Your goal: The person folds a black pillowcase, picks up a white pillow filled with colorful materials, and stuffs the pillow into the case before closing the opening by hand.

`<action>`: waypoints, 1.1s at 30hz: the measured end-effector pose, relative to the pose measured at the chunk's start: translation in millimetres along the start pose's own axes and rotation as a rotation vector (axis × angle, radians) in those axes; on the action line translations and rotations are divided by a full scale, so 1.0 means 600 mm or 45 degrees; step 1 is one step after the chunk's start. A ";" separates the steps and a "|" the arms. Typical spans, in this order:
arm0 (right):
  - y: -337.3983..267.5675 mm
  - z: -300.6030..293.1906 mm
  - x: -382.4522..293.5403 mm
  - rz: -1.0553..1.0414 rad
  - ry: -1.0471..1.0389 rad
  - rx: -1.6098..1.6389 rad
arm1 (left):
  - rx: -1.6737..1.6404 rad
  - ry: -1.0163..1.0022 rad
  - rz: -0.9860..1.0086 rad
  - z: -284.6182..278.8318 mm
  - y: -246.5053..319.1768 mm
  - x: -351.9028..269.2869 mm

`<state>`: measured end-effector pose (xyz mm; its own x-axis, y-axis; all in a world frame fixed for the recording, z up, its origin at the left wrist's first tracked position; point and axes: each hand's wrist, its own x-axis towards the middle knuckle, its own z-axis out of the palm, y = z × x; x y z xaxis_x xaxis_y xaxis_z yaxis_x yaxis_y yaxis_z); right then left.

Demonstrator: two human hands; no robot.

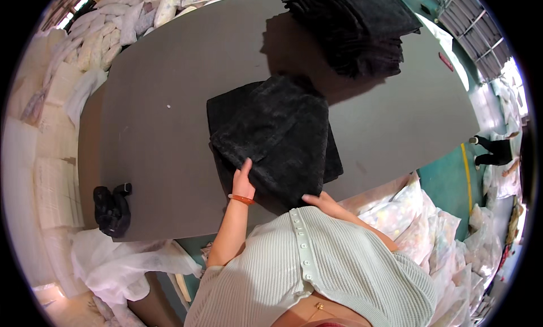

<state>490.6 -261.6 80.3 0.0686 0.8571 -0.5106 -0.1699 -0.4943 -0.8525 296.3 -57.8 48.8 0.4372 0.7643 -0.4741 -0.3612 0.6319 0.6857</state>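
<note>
A black plush cloth, folded into a thick piece, lies askew over more black fabric on the grey table. My left hand, with an orange bangle at the wrist, grips the cloth's lower left edge; its thumb lies on top and its fingers are hidden under the fabric. The near corner of the cloth is pinched in my right hand, the thumb on top and the other fingers mostly hidden. Beyond the cloth stands a tall stack of folded black fabric.
A black strapped item rests at the table's left corner. A small red object lies near the far right edge. Filled plastic bags crowd the right side below the table. A person stands farther off at the right.
</note>
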 end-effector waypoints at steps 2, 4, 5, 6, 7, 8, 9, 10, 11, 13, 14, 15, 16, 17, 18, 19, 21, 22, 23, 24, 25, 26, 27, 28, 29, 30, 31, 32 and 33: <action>0.018 -0.014 0.014 0.254 -0.005 1.328 | 0.008 0.061 0.019 -0.013 -0.008 0.003; 0.005 -0.040 0.032 0.113 0.067 1.454 | -0.022 0.043 0.203 -0.026 -0.007 0.018; 0.022 -0.066 0.043 0.025 0.052 1.552 | -0.056 0.053 0.245 -0.023 0.011 0.030; 0.014 -0.076 0.051 -0.060 0.030 1.647 | -0.152 0.078 0.222 -0.013 0.037 0.037; 0.007 -0.085 0.061 -0.061 0.034 1.648 | -0.161 0.103 0.148 -0.013 0.061 0.053; -0.033 -0.080 0.065 -0.040 0.247 1.415 | -0.176 0.140 0.083 -0.019 0.084 0.067; -0.080 -0.075 0.072 -0.021 0.437 1.171 | 0.040 0.247 0.138 -0.033 0.105 0.084; -0.132 -0.077 0.080 -0.170 0.455 1.000 | 0.254 0.352 0.188 -0.040 0.121 0.101; -0.188 -0.087 0.086 -0.322 0.493 0.836 | 0.304 0.250 0.458 -0.013 0.146 0.104; -0.280 -0.134 0.116 -0.749 0.699 0.465 | 0.317 0.071 0.829 0.068 0.215 0.087; -0.335 -0.151 0.118 -0.926 0.673 0.427 | 0.279 0.011 0.938 0.098 0.247 0.065; -0.384 -0.161 0.115 -1.125 0.607 0.374 | 0.220 -0.053 0.988 0.123 0.270 0.033; -0.424 -0.163 0.110 -1.321 0.528 0.321 | 0.162 -0.109 1.042 0.145 0.290 0.003; -0.454 -0.160 0.095 -1.285 0.457 0.346 | 0.132 -0.107 1.047 0.160 0.297 -0.030; -0.472 -0.159 0.087 -1.251 0.386 0.372 | 0.136 -0.094 1.050 0.160 0.290 -0.051; -0.474 -0.164 0.093 -1.233 0.400 0.347 | 0.137 -0.020 1.039 0.158 0.279 -0.070; -0.457 -0.190 0.119 -1.120 0.452 0.277 | 0.181 0.139 0.942 0.147 0.245 -0.109; -0.438 -0.198 0.136 -1.006 0.507 0.203 | 0.233 0.222 0.867 0.118 0.213 -0.110; -0.418 -0.194 0.150 -0.813 0.532 0.234 | 0.272 0.307 0.784 0.095 0.181 -0.121; -0.391 -0.199 0.168 -0.634 0.550 0.245 | 0.241 0.324 0.653 0.077 0.144 -0.128; -0.356 -0.215 0.183 -0.547 0.487 0.233 | 0.205 0.343 0.540 0.064 0.111 -0.136; -0.293 -0.266 0.220 -0.464 0.463 0.217 | 0.147 0.343 0.430 0.038 0.065 -0.128; -0.261 -0.253 0.225 -0.351 0.353 0.159 | 0.107 0.349 0.353 -0.005 0.022 -0.127; -0.195 -0.290 0.254 -0.190 0.482 0.161 | 0.117 0.376 0.280 -0.027 -0.020 -0.122; -0.161 -0.298 0.264 -0.096 0.403 0.169 | 0.057 0.396 0.231 -0.050 -0.051 -0.122; -0.143 -0.294 0.264 -0.005 0.317 0.175 | 0.018 0.423 0.079 -0.091 -0.078 -0.118; -0.142 -0.291 0.254 -0.001 0.326 0.180 | -0.001 0.414 0.047 -0.098 -0.083 -0.116; -0.160 -0.279 0.239 -0.070 0.264 0.287 | -0.023 0.407 0.020 -0.100 -0.085 -0.113; -0.178 -0.265 0.218 -0.139 0.207 0.394 | -0.018 0.404 0.011 -0.092 -0.076 -0.113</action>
<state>674.1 -119.6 86.6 0.2537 0.8557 -0.4511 -0.4409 -0.3127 -0.8413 237.5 -131.1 19.2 0.1563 0.7700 -0.6186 -0.3763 0.6254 0.6835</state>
